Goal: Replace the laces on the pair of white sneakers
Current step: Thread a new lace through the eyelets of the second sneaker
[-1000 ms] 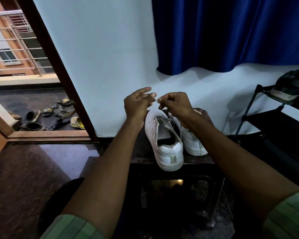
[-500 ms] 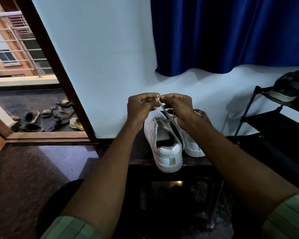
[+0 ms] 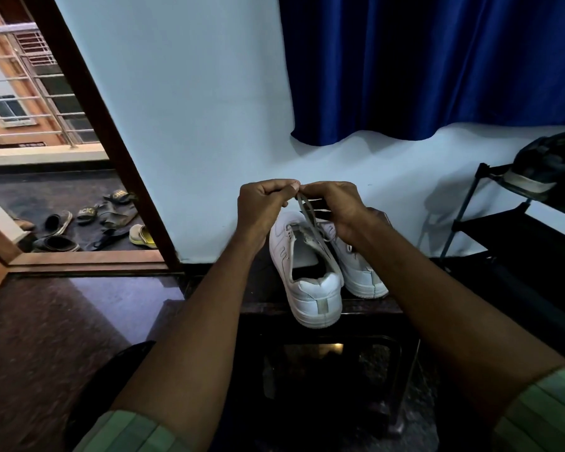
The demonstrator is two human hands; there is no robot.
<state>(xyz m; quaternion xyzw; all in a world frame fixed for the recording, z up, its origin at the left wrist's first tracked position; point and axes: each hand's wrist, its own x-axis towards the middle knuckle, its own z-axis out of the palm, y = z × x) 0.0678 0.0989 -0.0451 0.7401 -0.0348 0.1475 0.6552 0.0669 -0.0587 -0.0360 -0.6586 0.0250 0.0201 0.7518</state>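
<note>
Two white sneakers sitting side by side on a dark low table (image 3: pixel 265 298), against the pale wall. Left sneaker (image 3: pixel 302 272) is lying w/ its long axis running near-to-far: heel toward the camera and overhanging the table's front edge a bit, toe pointing at the wall. Right sneaker (image 3: pixel 356 272) is lying parallel, touching or just beside it, set slightly further back, heel also facing the camera.

Both hands are hovering above the toe end of the left sneaker, knuckles up, fingertips meeting. Left hand (image 3: pixel 263 203) is curling its fingers and pinching the top of a grey lace (image 3: pixel 310 216); right hand (image 3: pixel 335 203) is pinching the same lace right next to it. Lace is hanging from the pinch point down & slightly toward the camera, running to the eyelet area of the left sneaker, so the shoe is lying directly below and a little nearer than the hands. Right hand is partly covering the front of the right sneaker.

Blue curtain (image 3: pixel 437 66) hanging above; black rack (image 3: pixel 490 220) w/ a dark shoe (image 3: pixel 548 168) on the right; sandals (image 3: pixel 88 223) lying outside the open doorway on the left.
</note>
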